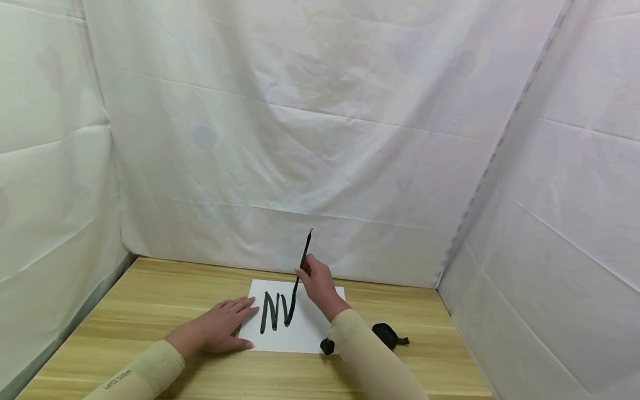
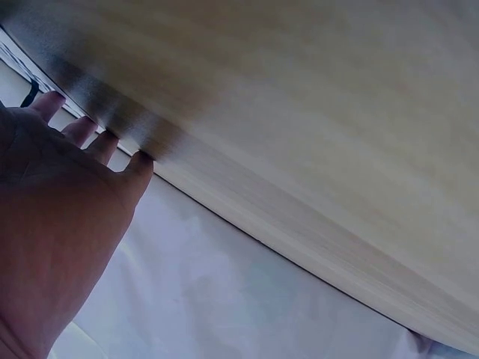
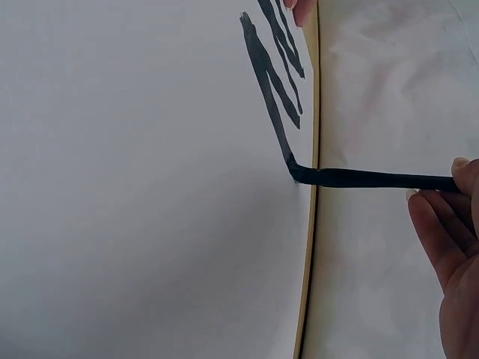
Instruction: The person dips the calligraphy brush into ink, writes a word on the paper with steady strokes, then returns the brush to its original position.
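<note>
A sheet of white paper lies on the wooden table, carrying bold black strokes shaped like an N and a V. My right hand pinches a dark-handled ink brush between thumb and fingers. In the right wrist view, the brush has its bent black bristles touching the paper at the end of a long stroke. My left hand rests with spread fingers on the table and the paper's left edge. The left wrist view shows that hand from the side.
A black lump sits at the paper's lower right edge. A rounded black object with a stubby projection stands on the table beside my right forearm, which partly covers it. White cloth hangs behind and at both sides.
</note>
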Motion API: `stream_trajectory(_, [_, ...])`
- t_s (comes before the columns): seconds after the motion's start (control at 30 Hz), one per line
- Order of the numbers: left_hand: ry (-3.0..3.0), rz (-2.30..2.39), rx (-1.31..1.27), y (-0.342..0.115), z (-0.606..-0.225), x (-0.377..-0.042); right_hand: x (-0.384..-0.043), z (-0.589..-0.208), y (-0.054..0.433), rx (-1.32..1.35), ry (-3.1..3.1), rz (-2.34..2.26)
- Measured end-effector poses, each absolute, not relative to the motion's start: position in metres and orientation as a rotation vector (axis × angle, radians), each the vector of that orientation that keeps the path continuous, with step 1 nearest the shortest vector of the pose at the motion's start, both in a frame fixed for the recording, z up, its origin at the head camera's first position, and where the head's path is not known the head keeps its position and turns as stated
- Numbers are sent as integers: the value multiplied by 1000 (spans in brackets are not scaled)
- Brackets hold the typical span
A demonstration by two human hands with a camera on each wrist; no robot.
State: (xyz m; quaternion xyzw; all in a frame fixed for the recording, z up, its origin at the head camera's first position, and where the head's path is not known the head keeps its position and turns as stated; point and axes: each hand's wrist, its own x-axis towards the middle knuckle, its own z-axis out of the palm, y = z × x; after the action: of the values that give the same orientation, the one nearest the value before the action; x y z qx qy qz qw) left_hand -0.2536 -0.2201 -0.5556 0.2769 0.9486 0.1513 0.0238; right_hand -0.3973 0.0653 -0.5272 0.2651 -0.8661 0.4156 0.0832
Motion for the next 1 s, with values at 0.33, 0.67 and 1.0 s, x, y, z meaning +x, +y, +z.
stream_trajectory(0.33, [2931,462,861,-219,-556,-254,-398,-530,67,778,-2579,1256])
stream_trajectory(0.67, [2930,456,854,-219,-556,-253,-396,-528,68,775,-2565,1231])
stream_trajectory(1.0, [2933,446,845,-221,-557,-256,-394,-509,74,771,-2464,1232])
